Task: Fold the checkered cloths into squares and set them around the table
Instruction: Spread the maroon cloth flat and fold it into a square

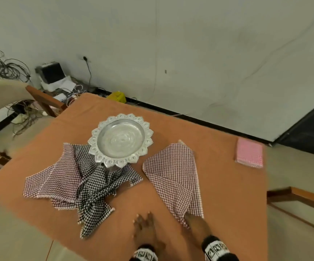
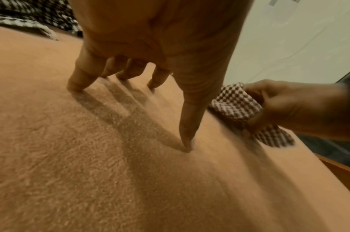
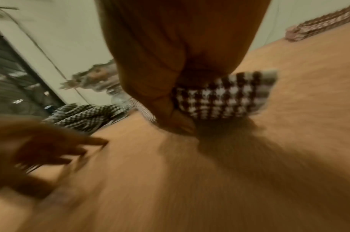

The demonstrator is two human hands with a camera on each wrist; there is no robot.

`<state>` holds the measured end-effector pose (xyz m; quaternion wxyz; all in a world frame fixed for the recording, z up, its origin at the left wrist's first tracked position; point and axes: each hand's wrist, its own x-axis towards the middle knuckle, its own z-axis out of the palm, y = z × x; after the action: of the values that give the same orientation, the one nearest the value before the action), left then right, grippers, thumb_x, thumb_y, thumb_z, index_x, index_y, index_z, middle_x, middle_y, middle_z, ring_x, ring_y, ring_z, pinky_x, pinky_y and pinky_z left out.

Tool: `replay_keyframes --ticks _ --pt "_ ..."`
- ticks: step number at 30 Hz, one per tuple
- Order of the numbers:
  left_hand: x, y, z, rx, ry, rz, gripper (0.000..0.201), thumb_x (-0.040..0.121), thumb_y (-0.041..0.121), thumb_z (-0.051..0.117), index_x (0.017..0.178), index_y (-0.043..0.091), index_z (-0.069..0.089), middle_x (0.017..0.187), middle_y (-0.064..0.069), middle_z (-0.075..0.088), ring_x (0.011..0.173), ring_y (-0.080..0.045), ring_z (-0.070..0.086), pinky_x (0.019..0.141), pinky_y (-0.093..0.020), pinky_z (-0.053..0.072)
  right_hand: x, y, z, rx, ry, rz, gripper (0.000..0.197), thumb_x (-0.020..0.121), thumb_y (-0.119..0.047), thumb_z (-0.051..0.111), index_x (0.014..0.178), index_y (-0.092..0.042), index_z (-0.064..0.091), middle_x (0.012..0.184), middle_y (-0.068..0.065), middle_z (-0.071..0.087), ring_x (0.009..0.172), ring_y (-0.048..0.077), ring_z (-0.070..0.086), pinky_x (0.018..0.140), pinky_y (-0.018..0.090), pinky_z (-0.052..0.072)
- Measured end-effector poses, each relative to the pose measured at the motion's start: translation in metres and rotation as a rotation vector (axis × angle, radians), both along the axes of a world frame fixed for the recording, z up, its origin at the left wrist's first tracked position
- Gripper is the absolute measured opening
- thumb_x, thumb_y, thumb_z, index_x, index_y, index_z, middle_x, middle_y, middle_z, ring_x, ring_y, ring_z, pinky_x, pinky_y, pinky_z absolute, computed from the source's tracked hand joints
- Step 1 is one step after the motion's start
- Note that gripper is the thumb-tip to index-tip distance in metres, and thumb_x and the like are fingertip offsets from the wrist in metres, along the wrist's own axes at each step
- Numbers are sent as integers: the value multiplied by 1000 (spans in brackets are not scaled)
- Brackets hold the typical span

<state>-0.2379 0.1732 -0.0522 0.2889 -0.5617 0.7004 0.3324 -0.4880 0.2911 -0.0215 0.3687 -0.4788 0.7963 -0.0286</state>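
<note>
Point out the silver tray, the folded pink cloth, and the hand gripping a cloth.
silver tray (image 1: 121,139), head view, middle of its bowl.
folded pink cloth (image 1: 249,153), head view, centre of its top face.
right hand (image 2: 289,108), left wrist view, back of the hand.

No readable text, brand, number or sign shows in any view. The wrist bands (image 1: 217,249) in the head view carry black-and-white square marker patterns, but these are coded shapes, not letters or digits. The cloths show only checks.
</note>
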Motion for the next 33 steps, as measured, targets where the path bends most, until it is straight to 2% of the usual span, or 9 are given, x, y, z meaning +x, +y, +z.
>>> replay_keyframes --ticks 4,6,8,11,14,20,25,30,33 --pt "-58 16 62 -89 287 -84 154 61 61 82 149 22 -38 166 -18 -17 155 -35 -5 125 -53 13 75 61 16 142 -100 -4 75 93 -59 21 162 -31 14 166 -2 21 147 30 37 118 37 31" --pt "-43 27 74 -220 375 -478 136 68 69 69 152 31 -31 160 -11 -36 151 -32 -25 125 -57 0 107 80 21 143 -79 2 89 78 -64 9 160 -32 18 169 4 18 144 31 41 116 38 35" --pt "-29 39 82 -198 446 -846 110 81 44 70 158 38 -8 159 -7 -38 147 -30 -33 123 -54 -10 135 86 31 73 -30 -74 79 79 -56 20 152 -32 40 158 5 41 130 30 55 106 35 45" --pt "-8 69 84 -288 676 -1127 70 76 24 72 141 31 48 164 -2 29 155 -25 15 125 -50 11 168 85 52 -142 37 -350 40 80 -35 52 114 -29 71 113 -5 73 98 17 68 79 25 50" --pt "16 58 97 -284 606 -942 26 90 32 58 113 28 69 115 3 71 110 -19 63 97 -32 45 186 86 69 -332 110 -589 31 75 -38 52 88 -27 78 88 -11 73 81 11 63 71 27 50" --pt "74 11 86 -279 715 -657 37 79 59 54 89 32 77 85 8 75 79 -16 67 78 -35 54 209 104 82 -563 22 -794 13 71 -43 70 79 -38 79 78 -31 68 83 2 61 85 38 48" --pt "93 5 106 -391 861 -640 46 71 63 72 108 37 75 107 9 74 104 -12 63 95 -40 51 217 85 102 -670 -191 -733 32 82 -4 73 93 -32 83 91 -18 77 89 5 71 83 30 58" --pt "70 24 143 -227 1113 -529 49 78 31 83 123 41 65 102 17 75 89 0 68 80 -32 59 218 59 125 -767 -126 -651 12 81 -19 73 83 -28 66 81 -11 71 78 13 69 73 45 57" --pt "67 22 160 -225 1198 -471 38 83 26 81 117 40 71 90 25 73 78 1 68 73 -23 58 211 65 135 -829 -168 -629 5 90 -24 70 93 -28 67 89 -11 74 85 14 72 78 38 58"
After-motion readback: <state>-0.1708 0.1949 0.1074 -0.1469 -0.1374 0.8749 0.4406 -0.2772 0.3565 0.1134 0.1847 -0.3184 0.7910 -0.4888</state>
